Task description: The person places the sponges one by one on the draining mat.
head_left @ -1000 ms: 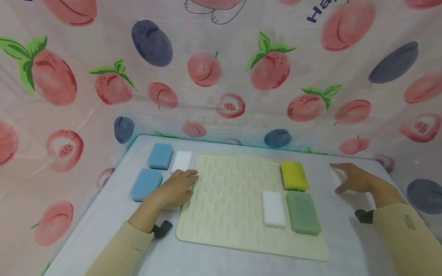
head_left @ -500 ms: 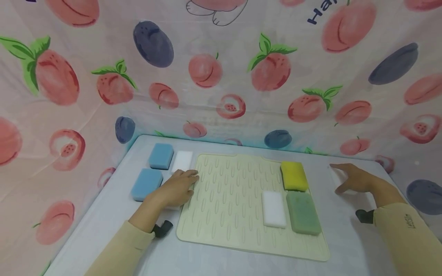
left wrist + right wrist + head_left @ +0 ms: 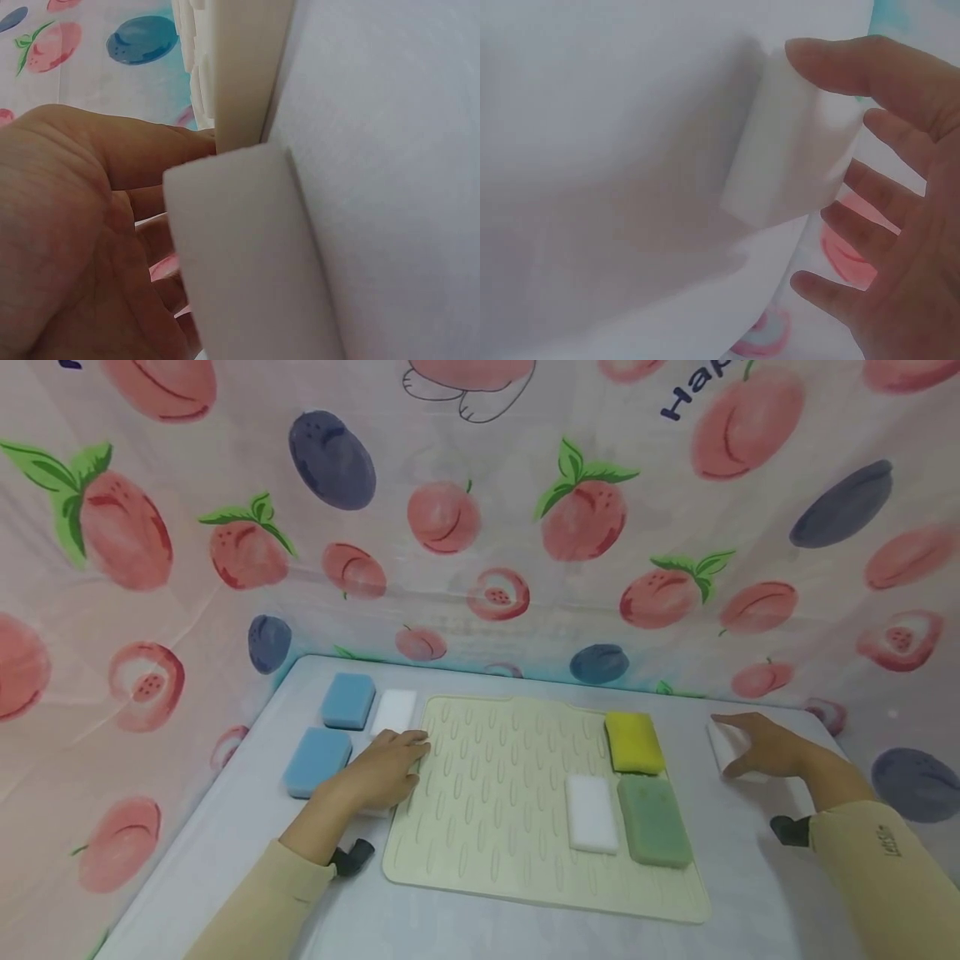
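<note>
My right hand (image 3: 767,747), beyond the mat's right side, pinches a white sponge block (image 3: 724,745) between thumb and forefinger. In the right wrist view the thumb tip lies on the edge of this white block (image 3: 769,142), and the other fingers are spread apart. My left hand (image 3: 380,770) rests with relaxed fingers at the left edge of a cream ridged mat (image 3: 480,860). Beneath that hand, mostly hidden from the head, is another white sponge block (image 3: 240,255). The left thumb's tip reaches the mat's edge (image 3: 244,75).
On the mat's right part lie a yellow sponge (image 3: 634,743), a green sponge (image 3: 655,822) and a white block (image 3: 592,814). Two blue sponges (image 3: 348,701) and a white block (image 3: 394,712) sit at left. A fruit-printed curtain (image 3: 450,610) closes off the back and sides.
More of the white sponge block shows at my right hand, which has shifted very slightly left. The left hand stays where it was.
</note>
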A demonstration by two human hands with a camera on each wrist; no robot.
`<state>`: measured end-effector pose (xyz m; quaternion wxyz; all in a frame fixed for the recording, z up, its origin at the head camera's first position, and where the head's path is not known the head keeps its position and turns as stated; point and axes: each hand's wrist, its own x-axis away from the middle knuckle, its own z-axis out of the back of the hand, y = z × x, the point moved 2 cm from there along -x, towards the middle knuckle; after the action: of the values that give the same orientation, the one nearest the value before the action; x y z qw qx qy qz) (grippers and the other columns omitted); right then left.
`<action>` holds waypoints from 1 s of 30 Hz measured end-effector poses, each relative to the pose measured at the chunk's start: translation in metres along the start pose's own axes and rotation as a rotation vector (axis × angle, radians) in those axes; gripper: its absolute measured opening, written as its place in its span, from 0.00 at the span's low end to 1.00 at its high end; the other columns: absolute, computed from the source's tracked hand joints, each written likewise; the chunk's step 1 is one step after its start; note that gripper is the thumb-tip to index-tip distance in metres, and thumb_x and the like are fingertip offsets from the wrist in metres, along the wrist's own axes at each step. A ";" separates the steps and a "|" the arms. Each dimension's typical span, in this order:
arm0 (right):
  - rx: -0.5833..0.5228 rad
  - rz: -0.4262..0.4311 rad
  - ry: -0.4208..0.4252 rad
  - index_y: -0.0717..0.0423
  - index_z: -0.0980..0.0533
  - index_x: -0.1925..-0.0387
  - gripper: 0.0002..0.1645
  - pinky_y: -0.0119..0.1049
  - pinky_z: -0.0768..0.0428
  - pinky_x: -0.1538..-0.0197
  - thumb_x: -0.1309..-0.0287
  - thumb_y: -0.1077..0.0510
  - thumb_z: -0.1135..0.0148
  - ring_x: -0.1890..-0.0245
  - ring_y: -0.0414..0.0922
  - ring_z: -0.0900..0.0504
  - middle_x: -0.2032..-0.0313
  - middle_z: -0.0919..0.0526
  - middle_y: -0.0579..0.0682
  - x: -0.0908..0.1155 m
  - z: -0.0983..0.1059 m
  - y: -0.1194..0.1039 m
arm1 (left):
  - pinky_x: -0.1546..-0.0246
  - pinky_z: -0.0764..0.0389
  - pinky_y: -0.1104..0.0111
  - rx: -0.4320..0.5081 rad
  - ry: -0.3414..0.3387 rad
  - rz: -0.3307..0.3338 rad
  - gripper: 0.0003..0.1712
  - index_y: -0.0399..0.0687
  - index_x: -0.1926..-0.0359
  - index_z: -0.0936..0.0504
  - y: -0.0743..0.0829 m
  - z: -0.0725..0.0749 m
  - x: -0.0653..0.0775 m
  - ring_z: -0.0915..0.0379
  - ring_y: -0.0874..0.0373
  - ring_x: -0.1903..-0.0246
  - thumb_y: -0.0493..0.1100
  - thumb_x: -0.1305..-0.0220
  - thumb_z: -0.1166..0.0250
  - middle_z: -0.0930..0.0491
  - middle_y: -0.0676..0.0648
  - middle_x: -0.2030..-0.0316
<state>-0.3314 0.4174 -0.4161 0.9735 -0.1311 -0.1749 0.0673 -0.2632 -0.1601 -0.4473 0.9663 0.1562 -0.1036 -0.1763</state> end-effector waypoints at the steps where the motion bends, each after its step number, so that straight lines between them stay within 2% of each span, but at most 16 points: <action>1: 0.001 -0.003 0.002 0.63 0.44 0.22 0.66 0.81 0.44 0.35 0.54 0.45 0.18 0.31 0.79 0.46 0.28 0.45 0.78 0.000 0.000 0.000 | 0.28 0.32 0.50 0.000 -0.001 0.000 0.31 0.43 0.24 0.31 0.000 0.000 0.000 0.41 0.42 0.26 0.41 0.25 0.40 0.40 0.46 0.21; 16: 0.003 -0.024 0.016 0.59 0.43 0.21 0.67 0.81 0.38 0.38 0.55 0.41 0.17 0.33 0.77 0.42 0.28 0.43 0.75 0.012 0.002 -0.012 | 0.28 0.32 0.48 0.004 -0.008 -0.015 0.31 0.41 0.25 0.31 0.004 0.002 0.001 0.41 0.41 0.26 0.40 0.26 0.40 0.40 0.44 0.21; 30: 0.074 0.111 0.067 0.62 0.38 0.24 0.63 0.81 0.39 0.36 0.54 0.41 0.18 0.33 0.76 0.38 0.30 0.38 0.77 0.016 0.015 -0.041 | 0.28 0.32 0.47 -0.001 -0.003 -0.016 0.32 0.40 0.25 0.31 0.004 0.002 0.001 0.40 0.40 0.27 0.40 0.26 0.39 0.39 0.43 0.21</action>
<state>-0.3185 0.3843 -0.3857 0.9778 -0.1066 -0.1320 0.1233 -0.2616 -0.1573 -0.4436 0.9648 0.1565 -0.1037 -0.1842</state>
